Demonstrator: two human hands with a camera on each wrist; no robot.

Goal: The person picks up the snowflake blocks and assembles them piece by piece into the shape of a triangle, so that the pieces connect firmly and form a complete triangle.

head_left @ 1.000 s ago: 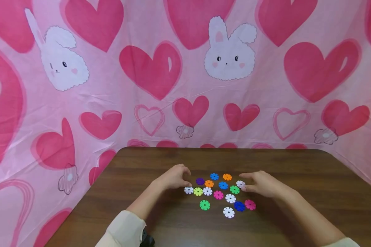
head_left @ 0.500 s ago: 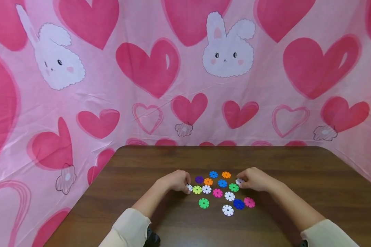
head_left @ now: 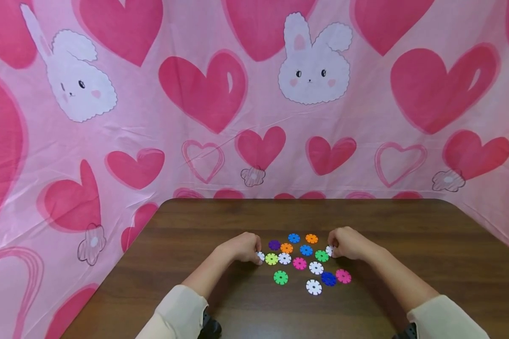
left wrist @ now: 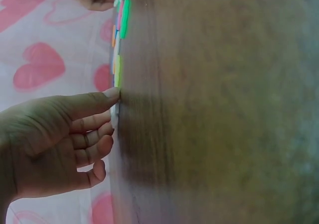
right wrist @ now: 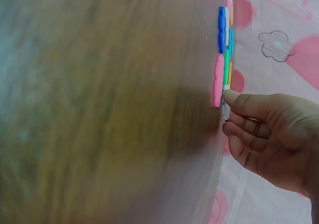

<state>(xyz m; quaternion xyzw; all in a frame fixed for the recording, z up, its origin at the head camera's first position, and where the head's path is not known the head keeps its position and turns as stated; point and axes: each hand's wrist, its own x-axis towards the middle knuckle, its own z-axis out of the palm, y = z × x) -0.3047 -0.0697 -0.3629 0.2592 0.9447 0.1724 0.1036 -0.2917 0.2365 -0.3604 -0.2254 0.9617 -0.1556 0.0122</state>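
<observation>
At the left end of a spread of flat notched plastic discs, my left hand (head_left: 241, 247) pinches a white notched disc (head_left: 260, 255) between thumb and fingers. Its thumb (left wrist: 107, 95) lies on the disc's near edge in the left wrist view. My right hand (head_left: 351, 243) grips another white notched disc (head_left: 329, 250) at the right end, partly covered by the fingers. Both discs appear to be at table level. Beside the left hand is a yellow disc (head_left: 271, 259); a green disc (head_left: 321, 256) lies by the right fingers.
Between the hands lie several more discs, among them a pink disc (head_left: 299, 263), a purple disc (head_left: 274, 245) and an orange disc (head_left: 311, 238). Nearer me are a green disc (head_left: 281, 278) and a white disc (head_left: 314, 287). Behind the wooden table (head_left: 220, 214) hangs a pink heart-patterned cloth (head_left: 263, 113).
Both hands have closed their fingers on the outer white discs, where a second ago their thumbs and fingers were spread. The other discs stay in place; the head view has shifted slightly.
</observation>
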